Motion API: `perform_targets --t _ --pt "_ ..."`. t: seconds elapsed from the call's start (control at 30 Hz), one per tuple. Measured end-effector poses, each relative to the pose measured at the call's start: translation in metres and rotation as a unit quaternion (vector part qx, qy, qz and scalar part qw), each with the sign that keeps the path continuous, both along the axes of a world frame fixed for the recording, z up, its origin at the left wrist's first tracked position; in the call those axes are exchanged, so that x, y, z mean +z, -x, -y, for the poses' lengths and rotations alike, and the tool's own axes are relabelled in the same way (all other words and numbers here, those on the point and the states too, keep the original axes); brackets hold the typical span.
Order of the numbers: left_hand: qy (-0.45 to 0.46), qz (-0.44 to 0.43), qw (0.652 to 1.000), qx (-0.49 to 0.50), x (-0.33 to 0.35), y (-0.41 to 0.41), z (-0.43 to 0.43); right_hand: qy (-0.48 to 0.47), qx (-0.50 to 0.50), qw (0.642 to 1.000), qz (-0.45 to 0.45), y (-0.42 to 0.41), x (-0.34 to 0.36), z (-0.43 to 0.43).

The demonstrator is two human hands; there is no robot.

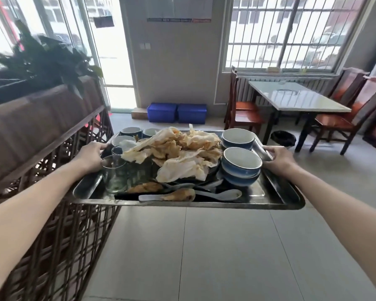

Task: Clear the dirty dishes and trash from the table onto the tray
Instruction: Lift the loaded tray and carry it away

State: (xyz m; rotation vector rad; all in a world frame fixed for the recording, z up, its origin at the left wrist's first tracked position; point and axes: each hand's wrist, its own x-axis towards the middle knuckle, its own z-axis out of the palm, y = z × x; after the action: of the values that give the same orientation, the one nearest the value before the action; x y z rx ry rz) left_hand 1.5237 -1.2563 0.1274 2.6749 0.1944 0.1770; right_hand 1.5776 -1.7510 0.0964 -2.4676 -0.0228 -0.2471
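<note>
I hold a loaded metal tray level above the tiled floor. My left hand grips its left rim and my right hand grips its right rim. A heap of stained crumpled napkins fills the middle. Stacked blue-and-white bowls stand on the right, with another bowl behind them. A clear glass stands at the front left, small cups at the back left. White soup spoons lie along the front edge.
A wooden lattice partition topped with plants runs close along my left. A white table with wooden chairs stands at the right back, a black bin beside it. Blue crates sit against the far wall.
</note>
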Motion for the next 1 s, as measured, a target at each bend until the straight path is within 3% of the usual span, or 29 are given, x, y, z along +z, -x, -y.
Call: perform_targets --t 0.57,1.0 --pt "-0.031 -0.002 0.999 0.032 -0.02 -0.361 -0.019 0.007 0.018 1.0 -0.008 -0.38 -0.028 -0.012" --pt "0.024 -0.011 1.0 -0.003 -0.012 -0.678 -0.03 0.009 -0.003 1.0 -0.029 -0.695 -0.021 -0.033"
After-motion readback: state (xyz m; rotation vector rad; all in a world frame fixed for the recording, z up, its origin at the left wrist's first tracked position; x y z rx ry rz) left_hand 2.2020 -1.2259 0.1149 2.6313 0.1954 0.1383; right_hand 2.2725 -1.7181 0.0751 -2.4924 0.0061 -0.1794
